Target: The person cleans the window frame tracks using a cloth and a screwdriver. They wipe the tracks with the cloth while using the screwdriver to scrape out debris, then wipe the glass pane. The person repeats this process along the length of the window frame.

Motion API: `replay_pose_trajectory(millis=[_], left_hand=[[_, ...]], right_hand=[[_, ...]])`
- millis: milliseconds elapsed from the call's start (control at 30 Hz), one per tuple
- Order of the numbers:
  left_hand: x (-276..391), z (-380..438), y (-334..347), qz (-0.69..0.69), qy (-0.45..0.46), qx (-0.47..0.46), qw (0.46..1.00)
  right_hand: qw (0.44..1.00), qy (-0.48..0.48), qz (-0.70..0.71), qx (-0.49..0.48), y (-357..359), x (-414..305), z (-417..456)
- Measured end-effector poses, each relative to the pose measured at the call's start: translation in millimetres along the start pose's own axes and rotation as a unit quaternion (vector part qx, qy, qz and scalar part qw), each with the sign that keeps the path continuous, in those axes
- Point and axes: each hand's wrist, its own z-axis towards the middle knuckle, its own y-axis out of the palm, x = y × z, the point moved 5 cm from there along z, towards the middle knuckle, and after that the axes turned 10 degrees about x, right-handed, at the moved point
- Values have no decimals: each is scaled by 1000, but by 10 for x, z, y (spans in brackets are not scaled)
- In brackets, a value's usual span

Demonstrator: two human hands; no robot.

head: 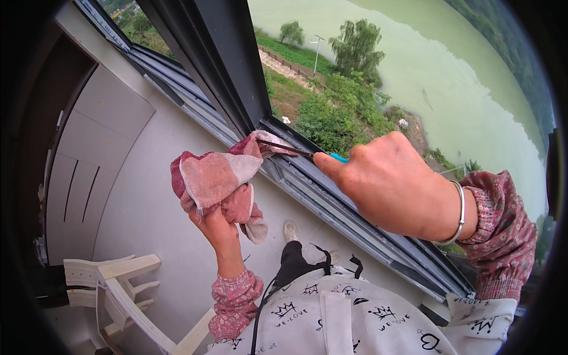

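My left hand (218, 230) grips a bunched pink and white towelling cloth (222, 173) just inside the window. One end of the cloth reaches onto the sliding window's metal track (306, 173), at the foot of a dark upright frame (222, 57). My right hand (386, 186) is closed around a thin tool (284, 145) with a dark shaft and a blue handle, perhaps a screwdriver. The shaft's far end rests against the cloth at the track, where folds hide its tip. Most of the handle is covered by my fingers.
Beyond the open window, far below, lie trees (355, 49), a path and green water (443, 57). Pale wooden chairs (133, 306) stand at lower left, near a grey cabinet (97, 151). A patterned white apron (310, 315) covers my front. The pale floor (146, 195) runs along the window.
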Motion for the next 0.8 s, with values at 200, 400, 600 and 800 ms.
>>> replay_pose_trajectory(millis=[200, 400, 600, 800], left_hand=[[-136, -98, -74, 30, 13, -34, 999], [-76, -56, 9, -10, -22, -50, 998], [-80, -18, 90, -12, -20, -50, 998], [-175, -79, 53, 22, -8, -66, 998]], right_hand=[[984, -1, 74, 162, -146, 67, 214], [846, 47, 411, 337, -71, 238, 360], [718, 39, 567, 402, 203, 104, 512], [730, -42, 534, 425, 314, -24, 244]])
